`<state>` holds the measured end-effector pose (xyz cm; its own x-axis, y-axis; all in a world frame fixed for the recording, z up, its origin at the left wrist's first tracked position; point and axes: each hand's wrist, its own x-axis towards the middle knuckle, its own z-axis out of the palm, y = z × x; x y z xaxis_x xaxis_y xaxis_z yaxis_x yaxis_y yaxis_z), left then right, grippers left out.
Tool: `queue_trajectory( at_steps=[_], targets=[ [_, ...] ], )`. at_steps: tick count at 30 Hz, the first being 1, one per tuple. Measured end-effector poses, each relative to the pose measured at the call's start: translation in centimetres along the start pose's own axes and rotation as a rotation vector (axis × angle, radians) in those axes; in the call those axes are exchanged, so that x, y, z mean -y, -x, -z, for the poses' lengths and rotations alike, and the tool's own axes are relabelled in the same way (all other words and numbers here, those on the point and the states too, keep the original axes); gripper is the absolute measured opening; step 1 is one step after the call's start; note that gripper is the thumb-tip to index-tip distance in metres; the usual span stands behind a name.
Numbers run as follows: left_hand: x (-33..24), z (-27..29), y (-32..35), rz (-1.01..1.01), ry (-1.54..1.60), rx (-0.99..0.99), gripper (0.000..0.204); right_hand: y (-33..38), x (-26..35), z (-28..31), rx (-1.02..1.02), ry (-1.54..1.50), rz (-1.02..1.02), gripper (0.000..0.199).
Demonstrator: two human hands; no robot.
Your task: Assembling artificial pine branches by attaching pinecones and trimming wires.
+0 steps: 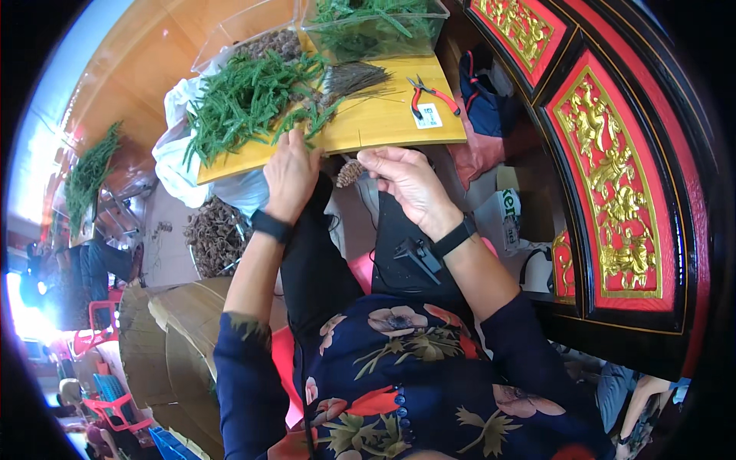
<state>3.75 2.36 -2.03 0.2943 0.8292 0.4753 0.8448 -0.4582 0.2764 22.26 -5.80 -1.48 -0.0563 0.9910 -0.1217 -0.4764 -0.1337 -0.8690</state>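
A small brown pine cone (pixel 350 173) hangs just off the table's near edge, between my hands. The thumb and fingers of my right hand (pixel 410 182) pinch together at its top, and a thin dark wire sticks up from the fingertips. My left hand (pixel 291 175) is closed, its fingertips at the table edge against the lower end of a green sprig (pixel 316 121). What those fingers hold is hidden. Beyond them lies a heap of green artificial sprigs (pixel 245 100). A bundle of thin dark wires (pixel 354 78) is spread on the yellow tabletop (pixel 383 123).
Red-handled pliers (pixel 429 100) lie on a white card (pixel 428 116) at the table's right. A clear bin of greenery (pixel 376 34) stands at the back. Pine cones fill a container (pixel 215 234) below, left. A carved red-and-gold panel (pixel 609 180) borders the right. Cardboard (pixel 165 345) sits lower left.
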Motion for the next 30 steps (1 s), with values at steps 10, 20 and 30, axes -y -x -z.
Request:
queue_trajectory(
  at_steps=[10,20,30],
  targets=[
    [3.3,-1.0,-2.8,0.032,0.099,-0.188,0.016,0.2,0.1,0.6,-0.004,0.039,-0.028,0.017],
    [-1.3,5.1,4.0,0.587,1.825,-0.149,0.016,1.2,2.4,-1.3,0.137,0.180,0.065,0.014],
    [-2.3,6.7,8.7,0.681,2.224,-0.003,0.024,1.8,4.2,0.2,0.468,0.071,0.159,0.009]
  ],
)
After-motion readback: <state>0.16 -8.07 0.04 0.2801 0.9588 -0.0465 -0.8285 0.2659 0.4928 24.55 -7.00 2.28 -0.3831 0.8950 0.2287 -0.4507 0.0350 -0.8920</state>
